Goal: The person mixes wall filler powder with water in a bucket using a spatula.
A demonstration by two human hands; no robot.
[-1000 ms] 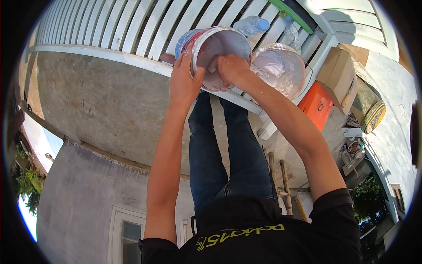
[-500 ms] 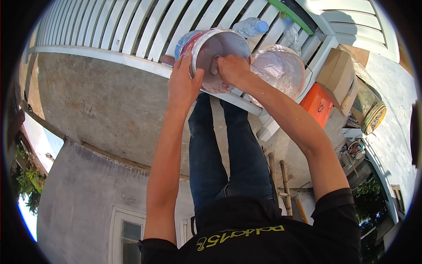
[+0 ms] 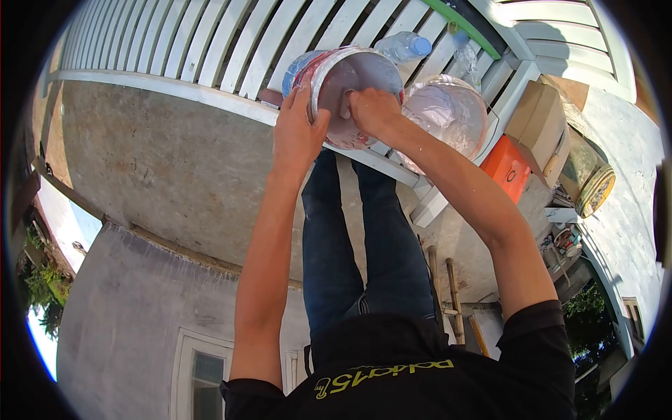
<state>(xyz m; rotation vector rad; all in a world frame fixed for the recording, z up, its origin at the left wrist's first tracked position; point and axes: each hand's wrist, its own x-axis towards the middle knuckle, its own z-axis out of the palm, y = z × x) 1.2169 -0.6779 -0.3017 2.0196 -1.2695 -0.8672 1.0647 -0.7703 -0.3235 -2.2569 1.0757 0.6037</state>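
A paint-smeared bucket (image 3: 364, 70) lies tilted on the white slatted bench (image 3: 280, 52), its mouth facing me. My left hand (image 3: 299, 126) grips the bucket's near left rim, fingers along the outside. Inside the mouth, my right hand (image 3: 372, 110) is closed round a small pale scraper-like piece (image 3: 346, 103) held near the inner wall; its exact shape is partly hidden by the fingers. Just right of the bucket stands a second whitish tub (image 3: 462, 115) with pale plastic in it. Behind them a clear plastic bottle (image 3: 404, 47) lies on the slats.
An orange container (image 3: 505, 168) and a cardboard box (image 3: 537, 119) stand to the right, with a dirty yellow-rimmed bucket (image 3: 595, 190) beyond. Bamboo poles (image 3: 455, 297) lean near my legs. Another bottle (image 3: 463, 56) lies by the green strip (image 3: 465, 28).
The view has shifted very slightly. Both hands stay at the bucket, with almost no visible movement of the right hand inside it.
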